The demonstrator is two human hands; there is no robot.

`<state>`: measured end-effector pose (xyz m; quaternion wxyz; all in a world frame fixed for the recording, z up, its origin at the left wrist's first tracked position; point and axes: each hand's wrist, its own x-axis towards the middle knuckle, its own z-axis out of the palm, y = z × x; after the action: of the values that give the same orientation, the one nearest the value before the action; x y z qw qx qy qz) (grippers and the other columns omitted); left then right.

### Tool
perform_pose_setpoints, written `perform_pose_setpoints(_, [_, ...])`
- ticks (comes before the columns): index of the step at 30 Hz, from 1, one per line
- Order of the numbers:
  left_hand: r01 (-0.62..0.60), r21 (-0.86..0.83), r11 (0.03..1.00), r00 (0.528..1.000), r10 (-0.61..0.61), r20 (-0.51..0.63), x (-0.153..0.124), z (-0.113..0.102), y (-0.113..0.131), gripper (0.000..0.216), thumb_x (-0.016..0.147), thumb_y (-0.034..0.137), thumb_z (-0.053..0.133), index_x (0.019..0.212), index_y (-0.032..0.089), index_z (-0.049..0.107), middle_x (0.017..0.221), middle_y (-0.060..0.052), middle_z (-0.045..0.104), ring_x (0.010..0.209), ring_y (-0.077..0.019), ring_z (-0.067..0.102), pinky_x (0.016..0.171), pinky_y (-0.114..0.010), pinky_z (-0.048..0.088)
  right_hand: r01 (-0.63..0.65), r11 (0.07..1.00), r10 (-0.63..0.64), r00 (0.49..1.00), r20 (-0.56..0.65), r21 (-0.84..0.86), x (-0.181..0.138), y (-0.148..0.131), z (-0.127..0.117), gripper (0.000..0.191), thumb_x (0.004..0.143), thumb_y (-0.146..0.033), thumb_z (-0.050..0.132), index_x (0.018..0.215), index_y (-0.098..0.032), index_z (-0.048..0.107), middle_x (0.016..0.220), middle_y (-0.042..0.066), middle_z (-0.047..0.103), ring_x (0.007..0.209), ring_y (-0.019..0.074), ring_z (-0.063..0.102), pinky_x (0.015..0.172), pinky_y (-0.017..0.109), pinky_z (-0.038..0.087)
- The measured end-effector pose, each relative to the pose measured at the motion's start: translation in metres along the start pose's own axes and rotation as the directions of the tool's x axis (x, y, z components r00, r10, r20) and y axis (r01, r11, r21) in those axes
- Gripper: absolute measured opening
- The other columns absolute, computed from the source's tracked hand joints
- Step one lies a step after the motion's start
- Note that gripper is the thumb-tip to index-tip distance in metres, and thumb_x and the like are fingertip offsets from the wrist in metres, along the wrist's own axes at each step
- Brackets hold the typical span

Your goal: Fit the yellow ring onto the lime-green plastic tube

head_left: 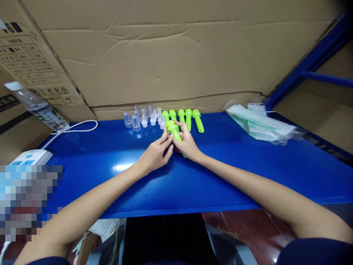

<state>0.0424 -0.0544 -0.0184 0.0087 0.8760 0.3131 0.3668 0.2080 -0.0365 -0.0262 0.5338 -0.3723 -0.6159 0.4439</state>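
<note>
A green plastic piece (174,131) is held between both hands above the blue table (234,165).

It is grasped by the left hand (154,154) from 8 o'clock and by the right hand (188,145) from 4 o'clock, both equally near; its long axis runs from 5 toward 11 o'clock. Farther, at 12 o'clock, a row of green pieces (188,118) and clear caps (142,116) is seen before the cardboard (176,55).

A glossy blue table (248,173) fills the middle, catching a pale glare of light near its left half. Creased brown cardboard (165,51) stands along its far edge like a wall. A blue metal frame (311,59) rises at the far right corner. Below the near edge shows a dark reddish floor (248,228).
</note>
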Motion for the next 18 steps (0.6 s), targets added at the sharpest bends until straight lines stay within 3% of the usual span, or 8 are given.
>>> perform_pose_setpoints(3, [0.019, -0.017, 1.0, 0.999, -0.019, 0.03, 0.0, 0.0, 0.003, 0.044, 0.097, 0.024, 0.047, 0.138, 0.011, 0.051, 0.151, -0.022, 0.046, 0.126, -0.0302, 0.061, 0.105, -0.046, 0.053, 0.02, 1.0, -0.02, 1.0, 0.0, -0.009, 0.003, 0.004, -0.003, 0.056, 0.087, -0.035, 0.066, 0.132, -0.027, 0.033, 0.064, -0.008, 0.052, 0.035, 0.0067, 0.04, 0.031, 0.022, 0.032])
perform_pose_setpoints(8, [0.063, -0.062, 0.996, 0.994, -0.068, -0.086, 0.004, -0.005, 0.001, 0.041, 0.096, 0.02, 0.047, 0.136, 0.012, 0.048, 0.135, -0.018, 0.063, 0.122, -0.0266, 0.064, 0.1, -0.044, 0.055, 0.082, 0.993, -0.081, 0.997, 0.014, -0.087, 0.002, 0.002, -0.004, 0.058, 0.089, -0.028, 0.063, 0.139, -0.029, 0.032, 0.065, -0.006, 0.052, 0.038, 0.0088, 0.044, 0.033, 0.024, 0.037])
perform_pose_setpoints(12, [0.203, -0.134, 0.97, 0.962, -0.223, -0.157, 0.006, -0.006, -0.005, 0.045, 0.095, 0.025, 0.051, 0.139, 0.015, 0.045, 0.132, -0.017, 0.063, 0.113, -0.0248, 0.067, 0.095, -0.043, 0.055, 0.191, 0.97, -0.184, 0.981, 0.056, -0.152, -0.001, -0.004, -0.003, 0.058, 0.09, -0.026, 0.061, 0.141, -0.03, 0.032, 0.079, -0.001, 0.057, 0.057, 0.0145, 0.058, 0.047, 0.029, 0.049])
perform_pose_setpoints(15, [0.259, -0.2, 0.945, 0.954, -0.283, -0.1, 0.006, -0.005, -0.01, 0.051, 0.097, 0.03, 0.05, 0.145, 0.017, 0.041, 0.143, -0.018, 0.055, 0.119, -0.0268, 0.063, 0.099, -0.045, 0.052, 0.233, 0.957, -0.222, 0.971, 0.084, -0.174, -0.002, -0.006, -0.001, 0.056, 0.091, -0.027, 0.061, 0.139, -0.03, 0.032, 0.086, 0.001, 0.058, 0.069, 0.0172, 0.063, 0.057, 0.033, 0.054])
perform_pose_setpoints(18, [0.213, -0.275, 0.938, 0.974, -0.227, -0.02, 0.006, -0.004, -0.013, 0.053, 0.098, 0.031, 0.048, 0.148, 0.015, 0.041, 0.145, -0.019, 0.053, 0.123, -0.0265, 0.062, 0.103, -0.045, 0.05, 0.246, 0.952, -0.23, 0.968, 0.102, -0.184, -0.003, -0.006, 0.0, 0.051, 0.093, -0.028, 0.058, 0.137, -0.028, 0.031, 0.084, 0.0, 0.058, 0.071, 0.0173, 0.064, 0.062, 0.035, 0.056])
